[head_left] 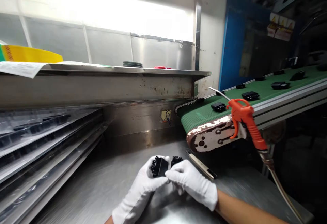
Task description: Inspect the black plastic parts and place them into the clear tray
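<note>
Two clenched grips — left hand on one black part, right hand on another.

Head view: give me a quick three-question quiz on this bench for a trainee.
1. True or false: the white-gloved left hand holds a black moulded part.
2. Which lies on the steel bench beside the right hand? A utility knife, B orange air blow gun, C yellow tape roll.
3. Fill in: black parts sit on a ____ conveyor belt.

Key: 1 true; 2 A; 3 green.
</note>
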`<state>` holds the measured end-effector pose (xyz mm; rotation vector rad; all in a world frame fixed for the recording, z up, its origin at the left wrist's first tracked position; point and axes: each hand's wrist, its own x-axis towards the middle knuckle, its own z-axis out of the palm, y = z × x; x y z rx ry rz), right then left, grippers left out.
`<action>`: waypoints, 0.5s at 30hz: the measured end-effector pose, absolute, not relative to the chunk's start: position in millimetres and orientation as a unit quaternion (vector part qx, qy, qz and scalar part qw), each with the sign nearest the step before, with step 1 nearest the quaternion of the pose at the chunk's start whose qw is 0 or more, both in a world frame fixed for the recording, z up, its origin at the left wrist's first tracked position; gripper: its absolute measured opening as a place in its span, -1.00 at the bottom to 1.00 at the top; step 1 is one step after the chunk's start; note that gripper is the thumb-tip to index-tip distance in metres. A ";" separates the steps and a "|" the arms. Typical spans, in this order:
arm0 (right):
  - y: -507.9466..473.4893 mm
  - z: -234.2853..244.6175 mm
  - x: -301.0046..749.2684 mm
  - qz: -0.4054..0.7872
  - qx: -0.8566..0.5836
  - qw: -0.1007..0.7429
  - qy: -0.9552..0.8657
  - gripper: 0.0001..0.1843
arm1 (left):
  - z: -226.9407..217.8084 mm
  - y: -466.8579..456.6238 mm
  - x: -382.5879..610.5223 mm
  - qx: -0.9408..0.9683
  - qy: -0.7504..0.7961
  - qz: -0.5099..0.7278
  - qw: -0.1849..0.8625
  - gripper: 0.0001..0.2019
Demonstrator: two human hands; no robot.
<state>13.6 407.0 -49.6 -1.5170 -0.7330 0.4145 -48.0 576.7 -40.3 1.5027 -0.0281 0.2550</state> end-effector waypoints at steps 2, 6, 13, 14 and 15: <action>403.8 -39.8 6.8 0.070 -0.699 0.630 -0.330 -0.55 | -45.1 580.0 -41.1 0.691 -0.043 0.110 0.713 -0.48; 365.9 -12.0 -23.7 -0.266 -0.700 0.550 -0.370 -0.84 | -63.2 591.7 -21.3 0.688 -0.043 0.117 0.715 -0.49; 239.8 4.4 -19.6 -0.436 -0.713 0.548 -0.028 -0.41 | -67.3 592.9 -17.0 0.708 -0.059 0.097 0.697 -0.46; 231.8 4.3 -10.0 -0.373 -0.737 0.562 -0.041 -0.35 | -64.9 591.5 -18.7 0.714 -0.066 0.094 0.691 -0.50; 227.7 5.4 -1.2 -0.322 -0.747 0.578 -0.060 -0.32 | -62.5 590.2 -20.2 0.719 -0.073 0.092 0.685 -0.52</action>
